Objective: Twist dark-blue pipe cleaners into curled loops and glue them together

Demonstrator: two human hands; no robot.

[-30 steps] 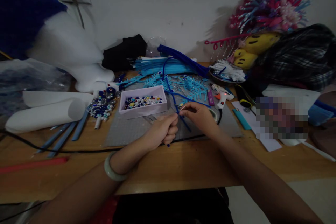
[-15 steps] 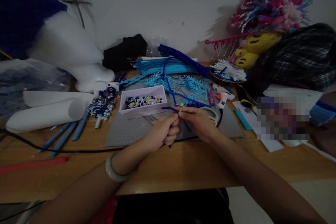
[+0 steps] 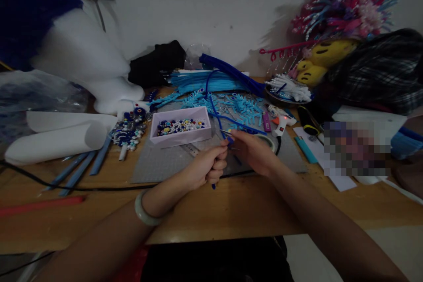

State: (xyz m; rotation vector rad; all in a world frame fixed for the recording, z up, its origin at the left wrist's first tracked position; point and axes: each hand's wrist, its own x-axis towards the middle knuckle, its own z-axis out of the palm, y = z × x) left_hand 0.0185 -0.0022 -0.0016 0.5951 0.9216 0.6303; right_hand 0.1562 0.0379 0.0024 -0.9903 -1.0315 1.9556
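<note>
My left hand (image 3: 206, 165) is closed in a fist on a dark blue pipe cleaner (image 3: 230, 140), whose lower end pokes out beneath the fingers. Against its upper end, my right hand (image 3: 256, 150) has its fingers closed, touching the left fingertips; the exact pinch is partly hidden. A thin metal tip shows just beyond the right fingers. Behind that hand, a pale loop-shaped handle (image 3: 270, 142) is half covered. To the left of the hands stands a lilac box (image 3: 181, 137) of mixed beads, with a ruler (image 3: 191, 150) in front of it.
Light blue branch-like pieces (image 3: 246, 110) lie on the grey mat (image 3: 155, 165), with pipe cleaner bundles (image 3: 205, 80) behind. A glue gun (image 3: 280, 124) with its cord is at right. A black cable (image 3: 99, 190) crosses left. White foam head (image 3: 89, 48) and paper roll (image 3: 53, 143) stand left.
A free end of the blue pipe cleaner swung from below right to the left, then round to the right at the fingertips. My right hand turned over it; my left hand stayed nearly still.
</note>
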